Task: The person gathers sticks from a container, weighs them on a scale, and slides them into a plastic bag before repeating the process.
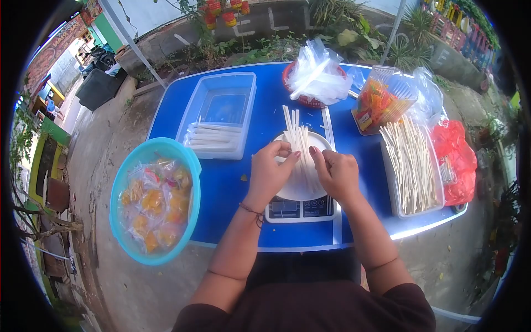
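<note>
In the middle of the blue table, several pale sticks stand slanted over a white round plate, which rests on a kitchen scale. My left hand is at the left side of the sticks, thumb and forefinger pressed together near them. My right hand is on their right side, its fingers curled and thumb near the forefinger. A clear plastic bag seems to surround the lower part of the sticks, but its edges are hard to make out.
A clear box with wrapped sticks stands back left, beside a turquoise basin of bagged food. Plastic bags fill a red basket behind. At right are a tray of sticks, a container of colourful packets and a red bag.
</note>
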`<action>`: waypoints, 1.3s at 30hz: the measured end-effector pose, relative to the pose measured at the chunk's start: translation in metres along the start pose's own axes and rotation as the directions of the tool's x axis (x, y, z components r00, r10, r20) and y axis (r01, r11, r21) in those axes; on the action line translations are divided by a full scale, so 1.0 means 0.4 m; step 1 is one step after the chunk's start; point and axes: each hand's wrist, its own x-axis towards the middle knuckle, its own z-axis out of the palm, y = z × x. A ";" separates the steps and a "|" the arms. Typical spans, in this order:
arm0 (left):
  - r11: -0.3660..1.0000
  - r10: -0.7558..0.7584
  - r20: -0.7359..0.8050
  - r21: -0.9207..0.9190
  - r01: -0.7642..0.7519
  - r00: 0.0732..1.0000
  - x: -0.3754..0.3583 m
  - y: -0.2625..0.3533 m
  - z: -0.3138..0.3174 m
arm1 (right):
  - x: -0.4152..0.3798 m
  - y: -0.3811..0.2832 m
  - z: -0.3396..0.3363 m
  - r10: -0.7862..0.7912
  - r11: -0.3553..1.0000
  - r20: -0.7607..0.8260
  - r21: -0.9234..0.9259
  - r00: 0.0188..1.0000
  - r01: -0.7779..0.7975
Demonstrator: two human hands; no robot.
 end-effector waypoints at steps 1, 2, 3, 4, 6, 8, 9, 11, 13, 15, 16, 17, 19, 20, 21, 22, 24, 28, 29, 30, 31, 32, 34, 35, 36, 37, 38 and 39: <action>0.999 -0.001 -0.019 -0.040 0.000 1.000 0.001 -0.002 0.002 | -0.002 -0.003 0.001 -0.023 1.000 -0.021 -0.006 1.000 0.023; 0.997 -0.003 -0.040 -0.080 0.000 0.999 0.002 -0.003 0.004 | -0.003 -0.009 0.003 -0.047 0.999 -0.042 -0.012 0.998 0.047; 0.997 0.008 -0.059 -0.074 -0.013 0.998 0.003 -0.004 0.005 | -0.004 -0.013 0.005 -0.072 0.997 -0.062 -0.018 0.995 0.071; 0.997 0.019 -0.078 -0.067 -0.024 0.997 0.005 -0.005 0.005 | -0.002 -0.007 0.013 -0.149 0.988 -0.104 -0.061 0.983 0.143; 0.996 0.033 -0.071 -0.084 -0.039 0.997 0.007 -0.007 0.007 | 0.000 0.013 0.033 -0.300 0.949 -0.177 -0.155 0.938 0.274; 0.990 0.044 -0.022 -0.132 -0.046 0.999 0.011 -0.009 0.010 | -0.001 0.013 0.029 -0.286 0.950 -0.096 -0.159 0.953 0.269; 0.986 0.064 -0.019 -0.150 -0.066 0.998 0.012 -0.010 0.011 | -0.002 0.013 0.028 -0.279 0.950 -0.056 -0.162 0.959 0.267; 0.977 0.104 -0.011 -0.188 -0.104 0.995 0.012 -0.012 0.013 | 0.000 0.011 0.029 -0.302 0.948 -0.067 -0.126 0.951 0.292; 0.982 0.106 -0.076 -0.149 -0.116 0.992 0.008 -0.004 0.011 | 0.003 0.016 0.027 -0.314 0.944 -0.072 -0.132 0.947 0.303; 0.993 0.075 -0.090 -0.086 -0.082 0.993 0.005 -0.001 0.003 | 0.008 0.024 0.020 -0.316 0.937 -0.067 -0.178 0.947 0.300; 0.998 0.040 -0.075 -0.043 -0.043 0.996 0.004 -0.004 -0.006 | 0.006 0.019 0.015 -0.299 0.940 -0.035 -0.185 0.954 0.288; 1.000 0.006 -0.061 -0.001 -0.006 0.998 0.007 -0.006 -0.011 | 0.002 0.007 0.006 -0.283 0.941 -0.003 -0.194 0.959 0.277; 1.000 0.030 -0.079 -0.002 -0.031 0.996 0.009 -0.023 -0.006 | -0.009 -0.013 0.003 -0.269 0.938 0.033 -0.218 0.962 0.270; 0.998 0.055 -0.093 0.013 -0.054 0.994 0.012 -0.034 -0.003 | -0.013 -0.021 0.006 -0.275 0.932 0.034 -0.236 0.961 0.275; 0.997 0.080 -0.105 0.030 -0.077 0.991 0.014 -0.041 -0.003 | -0.015 -0.026 0.009 -0.280 0.926 0.034 -0.253 0.959 0.280; 0.997 0.076 -0.107 0.018 -0.075 0.991 0.014 -0.042 -0.004 | -0.016 -0.027 0.012 -0.278 0.928 0.043 -0.245 0.960 0.280; 0.997 0.070 -0.104 -0.006 -0.071 0.992 0.017 -0.042 -0.004 | -0.019 -0.024 0.019 -0.271 0.932 0.060 -0.232 0.961 0.277; 0.994 0.073 -0.109 -0.076 -0.082 0.991 0.020 -0.036 0.001 | -0.018 -0.005 0.029 -0.278 0.935 0.029 -0.222 0.960 0.277; 0.993 0.066 -0.102 -0.092 -0.075 0.993 0.017 -0.028 0.003 | -0.017 -0.004 0.028 -0.280 0.936 0.030 -0.215 0.960 0.280; 0.992 0.059 -0.094 -0.108 -0.069 0.994 0.016 -0.023 0.004 | -0.017 -0.003 0.027 -0.282 0.937 0.030 -0.208 0.959 0.282; 0.989 0.057 -0.086 -0.129 -0.068 0.995 0.017 -0.024 0.006 | -0.017 -0.003 0.028 -0.288 0.937 0.025 -0.199 0.957 0.287; 0.987 0.055 -0.076 -0.149 -0.066 0.996 0.018 -0.025 0.008 | -0.017 -0.002 0.028 -0.294 0.938 0.019 -0.189 0.956 0.292; 0.979 0.061 -0.062 -0.193 -0.072 0.996 0.023 -0.029 0.010 | -0.016 -0.001 0.030 -0.292 0.943 0.000 -0.169 0.956 0.288; 0.973 0.069 -0.058 -0.216 -0.080 0.996 0.025 -0.031 0.010 | -0.015 -0.001 0.031 -0.285 0.947 -0.013 -0.157 0.958 0.280; 0.967 0.077 -0.056 -0.239 -0.088 0.995 0.025 -0.032 0.010 | -0.015 -0.001 0.032 -0.278 0.951 -0.025 -0.145 0.960 0.272; 0.965 0.064 -0.060 -0.249 -0.077 0.996 0.024 -0.029 0.010 | -0.014 0.000 0.031 -0.285 0.952 -0.047 -0.128 0.957 0.277; 0.963 0.052 -0.065 -0.260 -0.067 0.997 0.022 -0.023 0.009 | -0.012 0.000 0.030 -0.292 0.953 -0.069 -0.111 0.954 0.283; 0.961 0.039 -0.069 -0.271 -0.056 0.997 0.020 -0.015 0.007 | -0.011 0.000 0.029 -0.297 0.953 -0.092 -0.094 0.950 0.289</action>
